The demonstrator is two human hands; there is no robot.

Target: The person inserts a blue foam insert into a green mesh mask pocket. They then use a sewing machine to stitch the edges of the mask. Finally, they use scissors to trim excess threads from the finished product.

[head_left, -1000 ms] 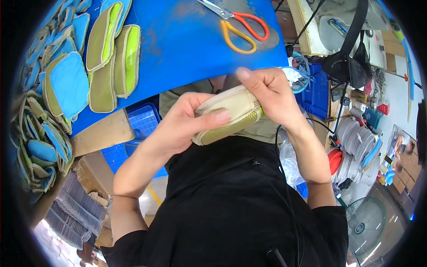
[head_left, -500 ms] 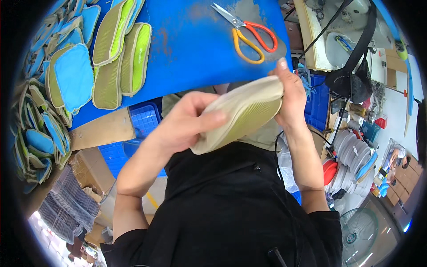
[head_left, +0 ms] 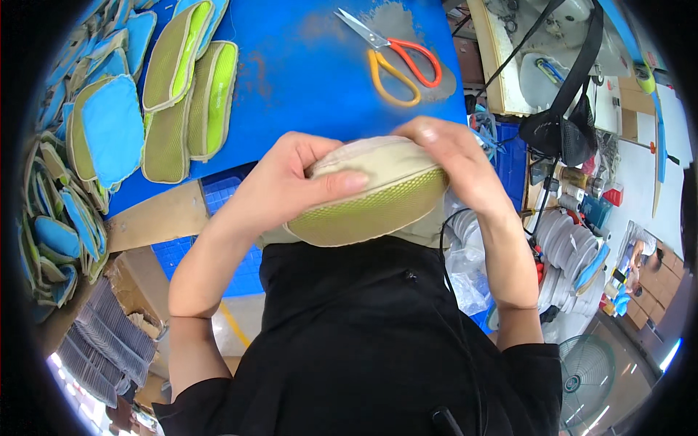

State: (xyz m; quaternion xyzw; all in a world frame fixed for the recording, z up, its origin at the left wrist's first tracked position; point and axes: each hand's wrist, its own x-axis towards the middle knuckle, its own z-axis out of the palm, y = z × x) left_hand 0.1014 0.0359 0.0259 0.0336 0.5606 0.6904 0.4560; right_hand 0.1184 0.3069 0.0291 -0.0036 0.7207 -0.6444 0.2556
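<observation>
Both hands hold a beige fabric pouch with a yellow-green mesh face [head_left: 363, 218] in front of my waist, just off the table's near edge. My left hand [head_left: 298, 174] grips its left end, thumb lying across the beige upper side. At the other end my right hand [head_left: 458, 160] is closed over the upper right edge, its fingers partly hidden behind the pouch. Beyond them on the table lie scissors [head_left: 376, 41] with one orange-red and one yellow handle, blades apart, touched by neither hand.
Similar green mesh pouches [head_left: 166, 145] and blue-faced pieces [head_left: 113, 131] pile up on the blue table [head_left: 269, 80] at the left. A blue plastic crate [head_left: 174, 254] stands below. At the right are a workbench [head_left: 488, 58], a hanging black strap [head_left: 582, 65] and a fan [head_left: 582, 381].
The pouch has tipped from a slant to nearly level, showing more of its mesh face. My right hand has moved from its right end onto the upper edge. The view has shifted slightly.
</observation>
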